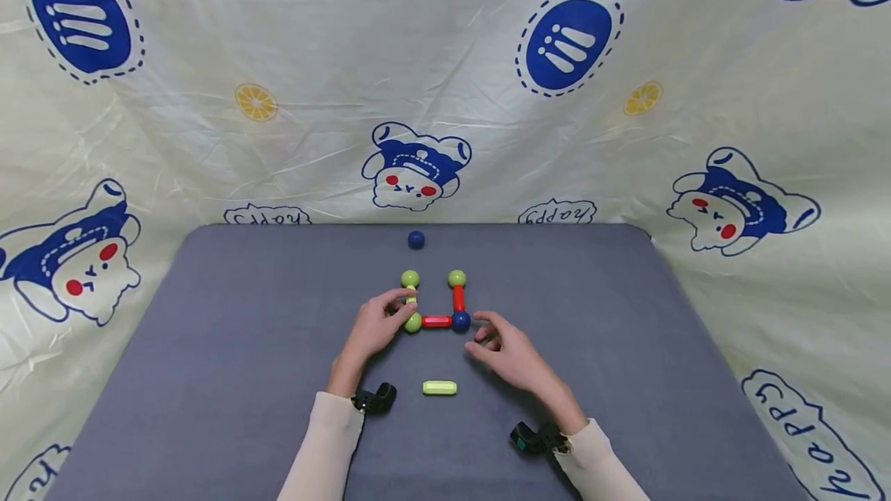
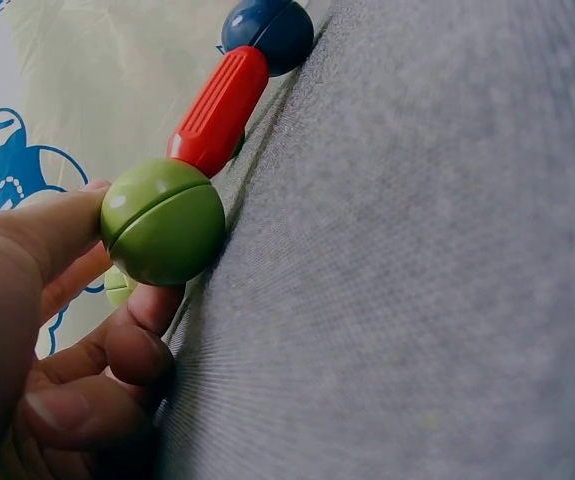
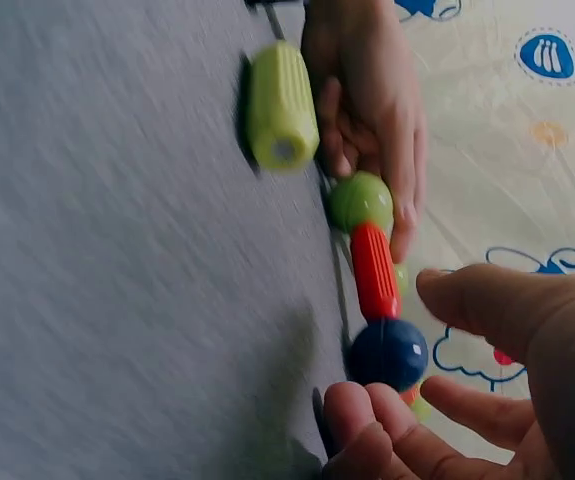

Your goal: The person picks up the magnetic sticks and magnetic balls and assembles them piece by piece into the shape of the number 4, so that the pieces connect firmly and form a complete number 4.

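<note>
A U-shaped chain of magnetic balls and rods lies on the grey table. On its left side a yellow-green rod (image 1: 411,300) joins two green balls, and my left hand (image 1: 376,325) pinches that rod beside the near green ball (image 2: 164,222). From this ball a red rod (image 1: 437,322) runs to a blue ball (image 1: 461,322). A second red rod (image 1: 458,298) leads from the blue ball to a far green ball (image 1: 456,278). Just right of the blue ball, my right hand (image 1: 513,356) hovers with fingers spread apart and holds nothing.
A loose yellow-green rod (image 1: 439,388) lies nearer me, between the forearms. Behind the chain, a single blue ball (image 1: 416,240) sits near the far edge of the table (image 1: 278,377). A printed white cloth (image 1: 459,60) hangs behind the table.
</note>
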{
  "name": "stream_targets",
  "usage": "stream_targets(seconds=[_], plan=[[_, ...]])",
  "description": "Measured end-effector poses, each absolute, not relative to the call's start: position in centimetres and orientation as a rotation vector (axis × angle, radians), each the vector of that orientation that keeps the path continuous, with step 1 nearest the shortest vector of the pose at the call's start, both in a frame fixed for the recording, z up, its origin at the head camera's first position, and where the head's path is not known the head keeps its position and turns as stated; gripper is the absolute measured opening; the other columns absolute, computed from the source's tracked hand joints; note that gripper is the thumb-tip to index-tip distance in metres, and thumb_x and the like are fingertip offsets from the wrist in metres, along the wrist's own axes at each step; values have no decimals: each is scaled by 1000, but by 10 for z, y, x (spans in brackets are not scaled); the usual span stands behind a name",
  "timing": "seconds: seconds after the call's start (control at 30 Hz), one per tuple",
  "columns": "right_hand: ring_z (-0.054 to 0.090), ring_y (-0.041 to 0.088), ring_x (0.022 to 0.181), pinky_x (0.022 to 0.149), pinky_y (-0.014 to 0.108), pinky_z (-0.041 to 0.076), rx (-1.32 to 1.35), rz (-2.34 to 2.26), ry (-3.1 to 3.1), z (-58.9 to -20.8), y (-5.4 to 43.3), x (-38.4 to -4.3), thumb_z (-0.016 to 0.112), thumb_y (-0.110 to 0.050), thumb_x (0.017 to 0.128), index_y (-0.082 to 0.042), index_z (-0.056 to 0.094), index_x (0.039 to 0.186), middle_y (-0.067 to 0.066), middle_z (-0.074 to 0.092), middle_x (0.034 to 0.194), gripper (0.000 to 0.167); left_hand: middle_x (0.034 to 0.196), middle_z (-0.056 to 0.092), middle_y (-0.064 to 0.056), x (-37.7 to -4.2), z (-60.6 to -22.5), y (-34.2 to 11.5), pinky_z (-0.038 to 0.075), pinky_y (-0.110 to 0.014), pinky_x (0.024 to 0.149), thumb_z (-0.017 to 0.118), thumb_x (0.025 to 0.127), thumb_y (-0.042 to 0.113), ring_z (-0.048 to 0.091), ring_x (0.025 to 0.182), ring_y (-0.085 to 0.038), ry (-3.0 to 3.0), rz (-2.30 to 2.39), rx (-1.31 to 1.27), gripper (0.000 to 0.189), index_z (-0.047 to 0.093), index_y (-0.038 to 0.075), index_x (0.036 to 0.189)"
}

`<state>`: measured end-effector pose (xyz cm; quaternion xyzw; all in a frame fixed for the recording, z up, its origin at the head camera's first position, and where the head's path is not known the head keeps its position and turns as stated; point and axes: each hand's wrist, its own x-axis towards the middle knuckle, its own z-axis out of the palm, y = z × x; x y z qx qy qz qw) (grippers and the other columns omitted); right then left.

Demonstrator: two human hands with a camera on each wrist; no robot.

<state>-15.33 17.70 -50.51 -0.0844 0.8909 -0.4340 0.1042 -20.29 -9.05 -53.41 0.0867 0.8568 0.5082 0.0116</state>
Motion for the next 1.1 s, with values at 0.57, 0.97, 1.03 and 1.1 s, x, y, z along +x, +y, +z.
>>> stream_targets(seconds=[0.57, 0.97, 1.03, 1.1], plan=[[56, 10, 90, 78, 26, 49, -705, -953, 2525, -494, 154, -123, 80, -38, 91, -15, 64, 133, -4, 61, 110, 50, 91, 69, -2, -202, -532, -90, 41, -32, 68, 69, 100, 31, 54, 74, -14, 2686, 1565, 258, 28, 73, 18, 125], [55, 4, 83, 73, 23, 49, -810, -877, 2534, -499, 145, -118, 76, -16, 94, -13, 73, 117, -4, 65, 106, 23, 91, 69, -3, -201, -531, -91, 41, -33, 69, 68, 101, 31, 54, 73, -15, 2696, 1544, 272, 30, 72, 17, 127], [55, 4, 83, 73, 24, 49, -801, -885, 2539, -499, 145, -118, 75, -14, 94, -13, 73, 115, -4, 65, 105, 21, 91, 69, -3, -201, -529, -92, 42, -33, 69, 67, 101, 31, 54, 74, -15, 2697, 1528, 293, 30, 71, 16, 128], [55, 5, 82, 73, 23, 49, -795, -891, 2538, -499, 146, -118, 75, -14, 94, -12, 74, 115, -4, 65, 105, 21, 92, 69, -3, -201, -528, -92, 42, -33, 70, 67, 102, 31, 55, 75, -15, 2692, 1510, 314, 31, 71, 15, 128]])
